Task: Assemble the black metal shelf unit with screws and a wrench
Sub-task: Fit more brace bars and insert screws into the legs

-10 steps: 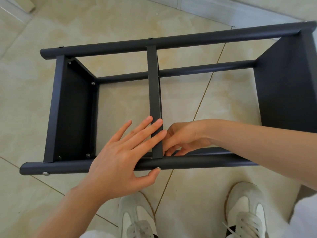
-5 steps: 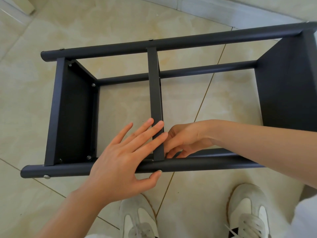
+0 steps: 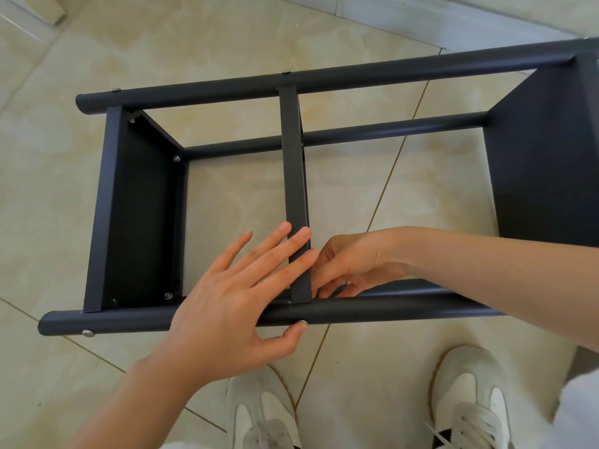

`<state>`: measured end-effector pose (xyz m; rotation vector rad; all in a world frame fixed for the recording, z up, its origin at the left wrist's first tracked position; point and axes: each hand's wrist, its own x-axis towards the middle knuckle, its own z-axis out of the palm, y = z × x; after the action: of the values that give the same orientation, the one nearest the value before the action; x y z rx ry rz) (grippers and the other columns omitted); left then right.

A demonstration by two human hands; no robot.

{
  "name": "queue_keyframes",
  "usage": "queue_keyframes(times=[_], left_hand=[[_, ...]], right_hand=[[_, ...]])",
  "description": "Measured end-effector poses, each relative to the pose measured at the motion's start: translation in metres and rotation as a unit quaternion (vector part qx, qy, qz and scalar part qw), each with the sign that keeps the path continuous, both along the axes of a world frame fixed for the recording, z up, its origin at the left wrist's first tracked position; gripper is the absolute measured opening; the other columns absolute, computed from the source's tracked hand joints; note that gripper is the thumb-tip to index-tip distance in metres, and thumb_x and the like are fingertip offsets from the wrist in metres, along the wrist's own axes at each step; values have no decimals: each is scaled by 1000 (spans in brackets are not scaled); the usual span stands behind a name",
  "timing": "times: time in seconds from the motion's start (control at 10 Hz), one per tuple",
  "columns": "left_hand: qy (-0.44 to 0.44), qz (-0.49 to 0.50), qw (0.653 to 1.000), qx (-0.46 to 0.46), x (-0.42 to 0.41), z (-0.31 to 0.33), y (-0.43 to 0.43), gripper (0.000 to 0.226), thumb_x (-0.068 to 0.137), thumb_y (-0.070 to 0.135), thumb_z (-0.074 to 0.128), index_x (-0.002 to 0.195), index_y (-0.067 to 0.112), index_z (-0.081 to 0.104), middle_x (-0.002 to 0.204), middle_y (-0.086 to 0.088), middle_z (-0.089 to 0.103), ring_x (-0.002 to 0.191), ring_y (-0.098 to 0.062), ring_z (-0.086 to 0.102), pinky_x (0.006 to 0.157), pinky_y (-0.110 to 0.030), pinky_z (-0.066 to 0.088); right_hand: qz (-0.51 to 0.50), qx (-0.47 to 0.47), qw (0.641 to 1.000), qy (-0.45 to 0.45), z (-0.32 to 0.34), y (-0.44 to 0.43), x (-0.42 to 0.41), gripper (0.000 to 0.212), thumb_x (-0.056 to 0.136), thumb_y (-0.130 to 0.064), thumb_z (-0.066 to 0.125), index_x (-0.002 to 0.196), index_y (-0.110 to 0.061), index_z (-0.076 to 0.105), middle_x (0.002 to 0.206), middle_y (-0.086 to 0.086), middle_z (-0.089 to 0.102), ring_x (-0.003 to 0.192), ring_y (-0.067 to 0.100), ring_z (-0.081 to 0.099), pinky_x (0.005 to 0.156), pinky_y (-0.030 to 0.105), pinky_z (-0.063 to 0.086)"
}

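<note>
The black shelf unit (image 3: 389, 132) lies on its side on the tile floor (image 3: 227, 43). Its near pole (image 3: 405, 309) runs from side to side, just past two white shoes (image 3: 259, 419). A thin middle shelf (image 3: 293, 176) meets the near pole and goes away from it to the far pole (image 3: 356, 76). At the left end of the near pole is a dark end panel (image 3: 139, 222), and a small silver screw (image 3: 88, 333) sits in the pole there. At the right end of the near pole is another end panel (image 3: 544, 157).

The left hand (image 3: 227, 306) lies over the near pole. Its fingers are straight and spread out, and they rest flat on the middle shelf just past the pole. Its thumb tip touches the shoe side of the pole. The right hand (image 3: 350, 264) is just right of the middle shelf, close to the near pole. Its fingers curl in at the corner where the shelf meets the pole. I cannot tell if they pinch anything, because that spot is hidden.
</note>
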<state>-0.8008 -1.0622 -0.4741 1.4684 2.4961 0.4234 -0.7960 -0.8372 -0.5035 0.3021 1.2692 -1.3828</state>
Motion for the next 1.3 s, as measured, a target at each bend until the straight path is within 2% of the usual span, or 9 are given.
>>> queue_keyframes(times=[0.1,0.2,0.3,0.6,0.7,0.9,1.0,1.1,1.3], left_hand=[[-1,0,1000,2,0,1,0,78,87,55,56,154,25,31,164,8,19,152,-14,15,123,-41,13],[-3,0,1000,7,0,1,0,77,87,54,57,154,24,32,164,8,20,152,-14,15,122,-42,15],[-3,0,1000,5,0,1,0,77,87,54,57,154,24,33,164,8,20,152,-15,15,122,-43,16],[1,0,1000,-3,1,2,1,77,87,55,55,154,25,32,164,7,19,152,-14,14,121,-43,16],[2,1,1000,-3,1,2,1,77,87,54,55,154,24,32,164,7,19,152,-14,14,122,-43,16],[1,0,1000,-4,0,2,1,77,87,55,55,154,24,32,164,8,20,152,-14,14,122,-43,16],[1,0,1000,-4,1,2,1,77,87,55,56,154,24,32,164,8,19,152,-14,14,122,-42,15],[3,1,1000,-9,1,1,0,78,87,56,56,154,26,31,164,9,18,152,-13,14,123,-41,14],[4,2,1000,-8,1,1,0,78,87,56,55,154,26,31,164,9,19,152,-13,14,123,-40,12]], right_hand=[[0,8,1000,15,0,-6,-1,32,95,-14,63,123,1,63,125,18,65,113,27,65,105,44,48],[6,13,1000,28,4,-1,-2,28,94,-15,65,117,1,68,113,15,69,103,22,64,107,43,47],[17,15,999,32,6,3,-2,24,93,-15,66,113,-2,70,108,9,70,106,22,63,108,43,45],[25,17,999,43,8,0,-7,12,93,-10,64,102,-8,71,102,7,68,99,18,60,104,37,47],[28,21,998,46,8,0,-9,10,92,-10,65,99,-10,71,105,7,68,103,20,59,105,38,46],[34,32,997,54,3,-5,-8,22,93,-13,63,113,-4,69,117,15,68,104,20,61,104,38,48],[47,27,997,53,5,-1,-9,15,93,-16,65,104,-10,72,105,6,71,104,19,62,105,38,47],[35,16,998,54,5,1,-10,10,92,-10,64,98,-12,72,114,13,69,119,29,60,109,41,44],[48,36,996,71,6,-1,-9,17,93,-16,64,106,-8,72,110,9,71,123,29,58,108,38,46]])
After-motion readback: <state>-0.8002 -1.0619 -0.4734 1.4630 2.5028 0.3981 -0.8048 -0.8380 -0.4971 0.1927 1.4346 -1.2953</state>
